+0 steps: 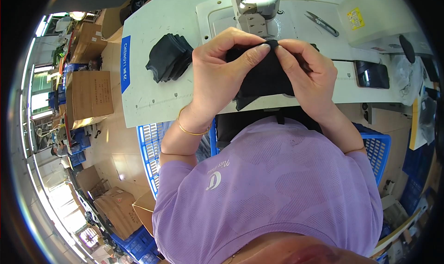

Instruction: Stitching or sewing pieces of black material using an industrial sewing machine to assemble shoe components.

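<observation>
Pinching a black fabric piece [266, 81] with both hands, just on the near side of the sewing machine [256, 9]. Gripping its upper edge from one side with the left hand [226, 62], between thumb and bent forefinger, and from the other with the right hand [307, 72] in a similarly narrow pinch, with both thumb tips close together. Hanging from that edge between the palms, down to a pointed lower corner by the front rim of the pale desk [152, 95]. Partly covered by fingers; impossible to tell whether touching the surface beneath.

Flanked on the left by a stack of dark fabric cutouts [169, 58], lying on the desk just beside the left hand. Flanked on the right by a phone [372, 74] at the desk's front, and farther back by thread snips [322, 23], well apart from the right hand. Wearing a thin gold bracelet [192, 130] on the left wrist and a purple shirt [277, 180]. Bordered below the desk by blue plastic baskets [377, 155] on both sides.
</observation>
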`<state>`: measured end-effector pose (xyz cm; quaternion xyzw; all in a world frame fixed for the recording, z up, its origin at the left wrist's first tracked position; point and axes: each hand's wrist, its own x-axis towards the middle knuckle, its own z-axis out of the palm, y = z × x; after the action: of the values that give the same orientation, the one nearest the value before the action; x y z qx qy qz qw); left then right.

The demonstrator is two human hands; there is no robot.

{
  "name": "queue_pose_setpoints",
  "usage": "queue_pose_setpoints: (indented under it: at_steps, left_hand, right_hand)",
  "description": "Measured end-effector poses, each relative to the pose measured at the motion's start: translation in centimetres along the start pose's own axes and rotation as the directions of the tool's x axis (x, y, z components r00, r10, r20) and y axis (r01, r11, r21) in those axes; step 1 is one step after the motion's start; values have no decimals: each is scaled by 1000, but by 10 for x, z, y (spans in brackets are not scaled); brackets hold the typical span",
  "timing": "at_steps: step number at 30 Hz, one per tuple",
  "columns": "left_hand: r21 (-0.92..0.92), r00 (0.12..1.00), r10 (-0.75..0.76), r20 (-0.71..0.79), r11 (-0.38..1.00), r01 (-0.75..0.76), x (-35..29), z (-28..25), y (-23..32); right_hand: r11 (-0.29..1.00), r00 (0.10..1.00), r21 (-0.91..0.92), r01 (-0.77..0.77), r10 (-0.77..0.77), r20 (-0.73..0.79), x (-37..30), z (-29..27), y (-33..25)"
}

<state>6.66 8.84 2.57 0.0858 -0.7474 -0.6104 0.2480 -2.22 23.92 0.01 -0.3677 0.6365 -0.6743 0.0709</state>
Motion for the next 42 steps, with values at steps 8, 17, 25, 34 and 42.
queue_pose_setpoints:
  at_steps: [8, 17, 25, 34, 42]
  left_hand:
    - [18, 995, 102, -22, 995, -102, 2, 1, -5]
    - [-170, 980, -35, -196, 985, 2, 10, -16, -5]
    - [-244, 980, -47, -193, 970, -2, 10, -17, -8]
    - [-300, 987, -48, -151, 954, 0, 13, -19, -11]
    - [-304, 987, -72, -147, 952, 24, 13, -17, -10]
  right_hand:
    - [999, 1000, -30, 14, -14, -8, 1, 2, 0]
    - [996, 992, 28, -84, 81, 98, -5, -6, -8]
    - [999, 994, 0, -38, 38, 100, -3, -5, -8]
    - [1000, 997, -4, -1, 1, 81, -3, -3, -3]
    - [998, 992, -39, -45, 49, 114, 0, -5, -5]
